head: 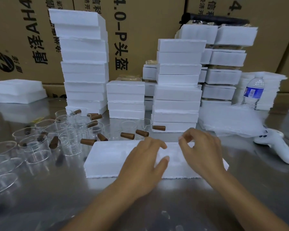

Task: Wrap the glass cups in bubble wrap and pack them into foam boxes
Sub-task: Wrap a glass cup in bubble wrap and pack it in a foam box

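Resting on the box (107, 157), the left hand (145, 164) lies with fingers spread and nearly straight across the lid, gripping nothing. The right hand (202, 147) hovers over the box's far right part, fingers loosely curled and thumb near forefinger; nothing shows between them.

The box sits closed on the table (240, 189). It looks light and stiff but crumbly, with ragged edges, so fingertips would likely dent it. Flat palms on its long sides seem the safest hold.

The cups (70, 139) stand crowded just left of the box and behind its left corner, with brown stubs (127, 135) among them. They appear thin, clear and light, probably slippery and easily chipped against each other. Each is best lifted singly, fingers round the wall rather than pinching the rim.

The wrap (230, 120) lies in a pile behind the box to the right. It looks soft and limp, and a sheet should peel off by a corner. Stacks (85, 64) of more foam boxes rise behind the box.
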Demonstrator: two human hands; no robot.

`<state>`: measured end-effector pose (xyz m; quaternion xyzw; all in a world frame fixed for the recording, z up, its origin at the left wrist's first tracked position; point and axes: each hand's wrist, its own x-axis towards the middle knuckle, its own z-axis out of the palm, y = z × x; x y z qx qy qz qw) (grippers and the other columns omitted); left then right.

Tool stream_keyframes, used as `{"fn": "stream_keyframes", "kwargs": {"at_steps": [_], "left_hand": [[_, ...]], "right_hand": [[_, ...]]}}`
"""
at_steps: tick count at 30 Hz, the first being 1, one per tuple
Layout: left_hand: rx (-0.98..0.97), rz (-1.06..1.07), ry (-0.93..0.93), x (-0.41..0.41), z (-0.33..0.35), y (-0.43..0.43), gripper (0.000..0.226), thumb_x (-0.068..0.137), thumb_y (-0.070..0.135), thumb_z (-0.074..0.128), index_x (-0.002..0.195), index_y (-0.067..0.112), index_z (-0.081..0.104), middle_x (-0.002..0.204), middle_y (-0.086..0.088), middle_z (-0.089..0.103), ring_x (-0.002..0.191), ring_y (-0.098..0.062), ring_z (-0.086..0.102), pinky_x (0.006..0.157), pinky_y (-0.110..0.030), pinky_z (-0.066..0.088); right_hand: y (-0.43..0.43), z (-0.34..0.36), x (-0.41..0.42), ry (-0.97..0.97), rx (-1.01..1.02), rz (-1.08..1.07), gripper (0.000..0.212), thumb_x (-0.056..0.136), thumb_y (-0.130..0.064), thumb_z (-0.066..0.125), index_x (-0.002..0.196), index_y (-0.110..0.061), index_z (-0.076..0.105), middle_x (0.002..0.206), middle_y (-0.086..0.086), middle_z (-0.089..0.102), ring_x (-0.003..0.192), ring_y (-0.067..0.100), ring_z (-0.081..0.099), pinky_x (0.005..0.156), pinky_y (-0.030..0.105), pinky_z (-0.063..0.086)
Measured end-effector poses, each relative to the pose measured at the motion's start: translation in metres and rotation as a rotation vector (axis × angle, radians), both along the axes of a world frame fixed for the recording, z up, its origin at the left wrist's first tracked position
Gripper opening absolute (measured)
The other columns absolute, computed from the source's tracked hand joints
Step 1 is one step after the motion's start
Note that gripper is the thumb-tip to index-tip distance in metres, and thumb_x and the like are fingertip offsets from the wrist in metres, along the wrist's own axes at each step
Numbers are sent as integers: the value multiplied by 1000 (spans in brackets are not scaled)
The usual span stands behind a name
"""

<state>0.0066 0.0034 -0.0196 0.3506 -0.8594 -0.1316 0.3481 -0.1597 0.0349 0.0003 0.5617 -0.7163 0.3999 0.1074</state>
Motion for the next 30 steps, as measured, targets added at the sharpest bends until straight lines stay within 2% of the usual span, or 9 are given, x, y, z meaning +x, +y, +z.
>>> {"fn": "stream_keyframes", "kwargs": {"at_steps": [5, 8, 11, 14, 17, 20, 23, 26, 30], "left_hand": [[-184, 19, -143, -9, -13, -10, 40, 94, 58, 34, 126, 38, 48, 133, 15, 40, 118, -2, 37, 96, -19, 30], [-217, -27, -194, -5, -14, -12, 50, 87, 65, 30, 115, 35, 58, 120, 13, 51, 109, -6, 46, 88, -20, 35], [-300, -36, -187, -5, -13, -14, 34, 82, 59, 44, 93, 37, 67, 97, 15, 62, 86, -3, 60, 70, -15, 44], [-300, -44, -200, -8, -11, -17, 33, 77, 63, 45, 81, 41, 69, 86, 21, 63, 75, 3, 60, 62, -11, 47], [-287, -64, -212, -8, -11, -19, 36, 77, 63, 41, 80, 40, 68, 84, 21, 62, 74, 1, 60, 60, -13, 48], [-278, -69, -195, -7, -9, -20, 36, 77, 61, 41, 81, 38, 69, 84, 19, 62, 75, 0, 60, 61, -13, 47], [-220, -101, -188, -3, -5, -19, 31, 79, 58, 55, 94, 34, 69, 99, 14, 63, 91, -4, 59, 74, -15, 43], [-114, -112, -107, -1, -11, -21, 44, 84, 66, 45, 117, 38, 56, 119, 21, 49, 111, 2, 42, 85, -7, 23], [198, -89, 355, -1, 1, -15, 43, 74, 75, 40, 109, 50, 41, 115, 35, 44, 113, 18, 38, 89, 1, 27]], "right_hand": [[-48, 12, 1, -116, 192, 165, 17, 91, -31, 55, 107, -26, 58, 99, -8, 60, 97, 14, 56, 93, 37, 42], [-78, 10, -2, -169, 315, 214, 34, 92, -29, 54, 126, -24, 51, 124, -3, 54, 111, 16, 51, 95, 32, 42], [-105, 2, -5, -158, 398, 188, 39, 94, -25, 53, 133, -21, 47, 135, 1, 50, 116, 19, 50, 94, 27, 38], [-123, -4, -7, -176, 426, 156, 35, 94, -22, 53, 129, -17, 53, 125, 3, 57, 99, 17, 53, 87, 26, 41], [-133, -7, -12, -111, 479, 138, 22, 92, -22, 55, 110, -14, 64, 95, 3, 65, 78, 17, 55, 74, 28, 46], [-135, -6, -15, -67, 514, 146, 18, 93, -27, 54, 98, -16, 68, 68, -2, 57, 63, 17, 51, 58, 27, 40], [-132, -3, -16, -37, 477, 95, 21, 95, -31, 51, 95, -18, 67, 73, -1, 59, 68, 19, 53, 58, 27, 37], [-122, 3, -17, -39, 411, 51, 22, 97, -31, 47, 99, -18, 65, 84, 1, 62, 76, 22, 57, 60, 29, 40], [-98, 12, -20, -163, 179, 133, 17, 97, -25, 48, 97, -17, 63, 81, 0, 60, 75, 21, 59, 65, 29, 45]]}}
